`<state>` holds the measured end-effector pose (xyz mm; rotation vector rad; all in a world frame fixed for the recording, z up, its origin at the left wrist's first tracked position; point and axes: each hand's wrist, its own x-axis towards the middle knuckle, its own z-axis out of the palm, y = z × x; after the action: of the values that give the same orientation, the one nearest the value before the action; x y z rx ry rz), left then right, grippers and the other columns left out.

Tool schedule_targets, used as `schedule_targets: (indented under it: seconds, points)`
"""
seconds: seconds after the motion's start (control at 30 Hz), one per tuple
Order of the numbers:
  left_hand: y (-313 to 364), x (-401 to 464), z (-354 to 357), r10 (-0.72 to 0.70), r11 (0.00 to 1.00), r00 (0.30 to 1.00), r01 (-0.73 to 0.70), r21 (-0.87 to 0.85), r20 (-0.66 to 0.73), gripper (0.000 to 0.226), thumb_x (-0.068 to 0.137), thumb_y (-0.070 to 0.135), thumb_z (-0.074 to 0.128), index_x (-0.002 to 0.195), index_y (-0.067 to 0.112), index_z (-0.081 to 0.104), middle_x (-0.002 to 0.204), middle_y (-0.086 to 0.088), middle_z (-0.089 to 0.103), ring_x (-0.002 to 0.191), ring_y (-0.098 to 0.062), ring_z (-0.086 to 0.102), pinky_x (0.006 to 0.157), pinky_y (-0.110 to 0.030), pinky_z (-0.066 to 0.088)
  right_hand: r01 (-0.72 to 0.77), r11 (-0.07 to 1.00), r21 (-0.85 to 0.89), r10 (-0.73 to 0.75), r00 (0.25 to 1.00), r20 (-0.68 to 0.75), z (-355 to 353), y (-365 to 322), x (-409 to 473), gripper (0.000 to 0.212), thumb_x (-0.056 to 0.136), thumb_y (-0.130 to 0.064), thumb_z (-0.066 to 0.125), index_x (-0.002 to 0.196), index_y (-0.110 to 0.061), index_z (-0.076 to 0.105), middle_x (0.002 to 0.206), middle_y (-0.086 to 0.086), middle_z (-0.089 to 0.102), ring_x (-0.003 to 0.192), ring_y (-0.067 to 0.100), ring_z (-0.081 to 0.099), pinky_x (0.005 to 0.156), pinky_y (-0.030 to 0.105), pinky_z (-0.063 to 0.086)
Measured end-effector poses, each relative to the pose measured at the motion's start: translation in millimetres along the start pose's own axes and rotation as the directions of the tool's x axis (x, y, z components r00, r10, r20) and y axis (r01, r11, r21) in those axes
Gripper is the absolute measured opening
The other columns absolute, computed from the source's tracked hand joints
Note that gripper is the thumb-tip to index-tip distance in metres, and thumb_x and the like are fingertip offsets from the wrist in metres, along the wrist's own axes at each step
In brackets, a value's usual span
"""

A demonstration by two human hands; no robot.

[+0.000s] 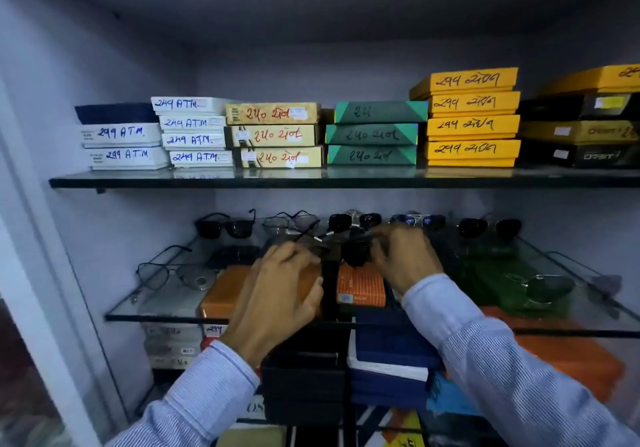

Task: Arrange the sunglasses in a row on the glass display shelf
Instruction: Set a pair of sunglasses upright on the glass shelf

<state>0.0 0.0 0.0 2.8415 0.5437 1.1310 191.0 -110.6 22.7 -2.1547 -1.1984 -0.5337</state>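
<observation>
A dark pair of sunglasses (355, 251) hangs above the middle of the glass display shelf (166, 316), held between both hands. My left hand (280, 294) grips its left side and my right hand (403, 256) grips its right side. Along the back of the shelf stands a row of several pairs: black sunglasses (225, 226), a thin clear-lensed frame (291, 222), dark round ones (353, 220), blue mirrored ones (417, 220) and dark ones (488, 226). A wire frame (162, 271) lies at the front left, and an aviator pair (540, 287) at the front right.
Stacked labelled boxes (277, 135) fill the upper glass shelf (138, 182). Orange (360, 289), black and blue boxes show through and below the display shelf. A white cabinet wall (69, 238) closes off the left side.
</observation>
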Motion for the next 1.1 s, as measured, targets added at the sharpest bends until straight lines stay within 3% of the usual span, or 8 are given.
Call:
schedule_targets:
  seconds: [0.1,0.23,0.33,0.47,0.7,0.87,1.0,1.1]
  points:
    - [-9.0,13.9,8.6,-0.056,0.995,0.997,0.061,-0.083,0.061,0.041,0.089,0.036,0.061,0.126,0.021,0.069,0.122,-0.002,0.067,0.113,-0.023,0.063,0.096,-0.040,0.055,-0.045,0.998,-0.040,0.044,0.999,-0.024,9.9,-2.1,29.9,0.028,0.092,-0.024,0.056,0.106,-0.006,0.071,0.102,0.021,0.068,0.095,0.038,0.064,0.081,0.039,0.053]
    - [-11.4,34.2,17.8,-0.084,0.987,0.990,0.098,-0.127,0.111,0.044,0.088,0.035,0.064,0.130,0.021,0.067,0.126,-0.004,0.067,0.114,-0.024,0.064,0.097,-0.040,0.056,-0.147,0.982,-0.120,0.160,0.982,0.103,16.5,-10.5,56.6,0.033,0.091,-0.033,0.057,0.105,-0.007,0.072,0.105,0.020,0.070,0.098,0.038,0.065,0.081,0.038,0.052]
    - [-12.5,44.6,23.9,-0.107,0.980,0.985,0.127,-0.150,0.134,0.044,0.090,0.034,0.067,0.132,0.021,0.065,0.129,-0.005,0.065,0.113,-0.021,0.064,0.096,-0.039,0.057,-0.166,0.975,-0.146,0.189,0.967,0.168,20.5,-12.6,65.4,0.028,0.089,-0.027,0.063,0.103,-0.006,0.074,0.104,0.021,0.069,0.092,0.036,0.067,0.081,0.038,0.056]
    - [-13.5,51.0,31.5,-0.107,0.977,0.985,0.130,-0.169,0.137,0.042,0.093,0.030,0.068,0.134,0.021,0.064,0.134,-0.005,0.061,0.098,-0.014,0.065,0.082,-0.025,0.054,-0.150,0.979,-0.138,0.171,0.971,0.165,24.5,-9.8,68.9,0.026,0.087,-0.016,0.065,0.109,-0.005,0.072,0.111,0.023,0.064,0.099,0.039,0.065,0.086,0.038,0.055]
    - [-8.0,61.5,34.9,-0.125,0.968,0.991,0.133,-0.211,0.052,0.026,0.097,0.015,0.062,0.121,0.016,0.070,0.112,-0.005,0.072,0.085,-0.014,0.071,0.072,-0.020,0.060,-0.099,0.995,-0.016,0.099,0.995,0.005,10.7,8.8,51.2,0.018,0.086,-0.009,0.058,0.080,-0.001,0.072,0.083,0.024,0.067,0.080,0.040,0.066,0.075,0.040,0.057]
    - [8.0,71.7,39.6,-0.125,0.970,0.992,0.115,-0.212,-0.032,0.027,0.102,0.021,0.055,0.123,0.010,0.068,0.113,-0.010,0.069,0.097,-0.019,0.068,0.087,-0.036,0.061,0.029,0.999,0.043,-0.025,0.995,-0.092,-6.9,30.7,17.0,0.015,0.088,-0.009,0.062,0.091,-0.005,0.077,0.089,0.017,0.073,0.082,0.032,0.068,0.076,0.040,0.056]
    - [25.8,75.5,40.1,-0.098,0.970,0.993,0.082,-0.227,-0.061,0.025,0.101,0.024,0.059,0.116,0.013,0.075,0.103,-0.007,0.076,0.086,-0.016,0.069,0.079,-0.028,0.056,0.119,0.989,0.086,-0.100,0.974,-0.202,-29.2,40.8,-6.8,0.015,0.086,-0.009,0.071,0.099,-0.010,0.078,0.091,0.013,0.074,0.079,0.027,0.068,0.076,0.034,0.056]
    - [35.4,79.3,36.9,-0.063,0.973,0.998,0.057,-0.225,-0.023,0.020,0.095,0.029,0.069,0.105,0.017,0.081,0.088,0.004,0.076,0.068,-0.002,0.062,0.068,-0.015,0.046,0.132,0.986,0.103,-0.108,0.971,-0.214,-44.6,48.6,-16.6,0.015,0.086,-0.011,0.072,0.099,-0.009,0.079,0.093,0.010,0.077,0.078,0.020,0.068,0.077,0.028,0.054]
